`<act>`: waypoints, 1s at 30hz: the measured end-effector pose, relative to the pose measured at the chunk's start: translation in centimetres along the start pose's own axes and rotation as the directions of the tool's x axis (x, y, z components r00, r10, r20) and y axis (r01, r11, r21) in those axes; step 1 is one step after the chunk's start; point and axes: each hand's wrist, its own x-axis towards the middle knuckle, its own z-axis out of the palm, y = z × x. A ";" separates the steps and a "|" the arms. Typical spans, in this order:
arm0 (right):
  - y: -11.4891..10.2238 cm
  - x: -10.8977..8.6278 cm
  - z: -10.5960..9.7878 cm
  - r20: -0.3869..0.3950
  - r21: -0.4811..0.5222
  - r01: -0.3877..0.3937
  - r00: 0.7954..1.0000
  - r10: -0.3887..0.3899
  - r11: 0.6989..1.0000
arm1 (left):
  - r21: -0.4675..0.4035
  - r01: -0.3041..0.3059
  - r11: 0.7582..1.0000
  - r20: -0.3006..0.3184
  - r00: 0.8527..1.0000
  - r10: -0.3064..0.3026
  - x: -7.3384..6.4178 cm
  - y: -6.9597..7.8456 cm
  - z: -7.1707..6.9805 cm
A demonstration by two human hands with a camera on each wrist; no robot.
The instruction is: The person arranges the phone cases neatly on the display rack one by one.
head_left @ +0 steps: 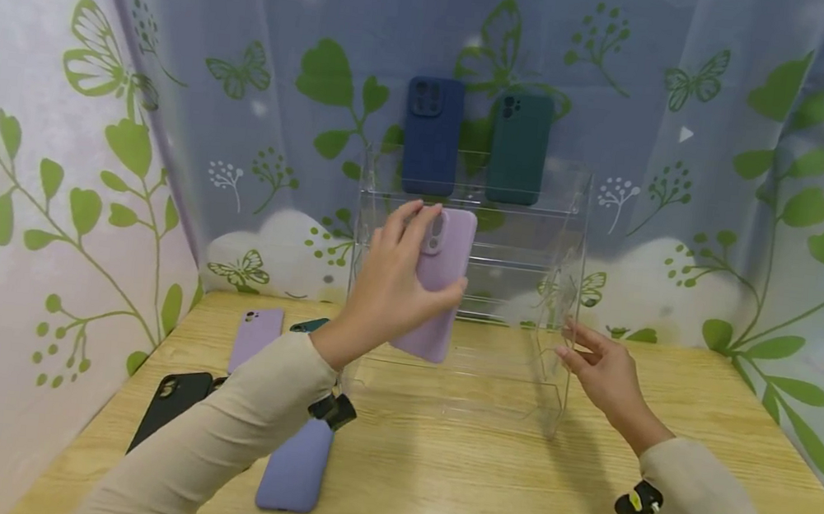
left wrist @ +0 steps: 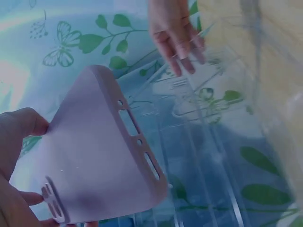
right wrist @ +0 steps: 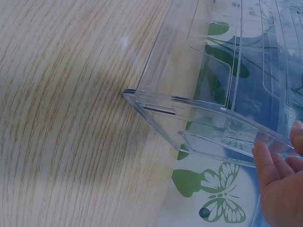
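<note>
In the head view my left hand [head_left: 398, 276] grips a light purple phone case [head_left: 452, 248] by its edges, fingers over the top near the camera cutout and thumb on the opposite edge. The case hangs in front of a clear acrylic tiered stand [head_left: 516, 264]. From the left wrist its bottom edge with port slots shows. My right hand [head_left: 609, 379] pinches the stand's right side panel, as the right wrist view shows with its fingers at the panel edge [right wrist: 227, 113]. On the top tier stand a blue phone case [head_left: 431, 151] and a dark green phone case [head_left: 518, 160].
At left on the wooden table [head_left: 478, 495] lie a lilac case [head_left: 255, 337], a dark green case [head_left: 310, 326], a black case [head_left: 171, 399] and a violet-blue case [head_left: 296, 469]. The left forearm passes over this group. Patterned fabric [head_left: 243, 150] encloses the back and sides.
</note>
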 end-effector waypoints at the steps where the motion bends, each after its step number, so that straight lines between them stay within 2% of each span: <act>1: 0.0 0.0 0.0 -0.002 0.001 0.001 1.000 -0.001 1.000 | -0.014 -0.002 1.000 -0.016 1.000 0.001 0.6 0.2 0.1; 7: 0.1 0.2 0.1 0.007 0.022 0.002 1.000 -0.002 1.000 | -0.092 -0.033 0.995 -0.147 0.989 0.019 3.6 1.3 1.2; 12: 0.2 0.1 0.1 0.008 0.011 0.014 1.000 -0.014 1.000 | -0.165 -0.113 0.980 -0.269 0.961 0.065 5.5 1.9 2.4; 16: 0.1 -0.1 0.0 0.006 0.004 0.015 1.000 -0.015 1.000 | -0.189 -0.183 0.965 -0.387 0.917 0.098 6.9 1.9 4.0; 20: 0.1 -0.1 0.0 0.004 0.005 0.006 1.000 -0.006 1.000 | -0.179 -0.241 0.954 -0.505 0.855 0.121 8.1 1.6 5.8; 22: 0.1 -0.1 0.0 0.002 0.015 0.007 1.000 -0.007 1.000 | -0.167 -0.264 0.950 -0.535 0.834 0.138 8.5 1.2 6.6; 25: 0.1 -0.1 0.1 -0.002 0.023 0.019 1.000 -0.019 1.000 | -0.133 -0.298 0.945 -0.551 0.815 0.179 9.0 0.6 7.6; 30: 0.3 0.0 0.0 -0.011 0.013 0.032 0.999 -0.032 0.999 | -0.067 -0.342 0.937 -0.605 0.761 0.234 10.0 0.0 8.6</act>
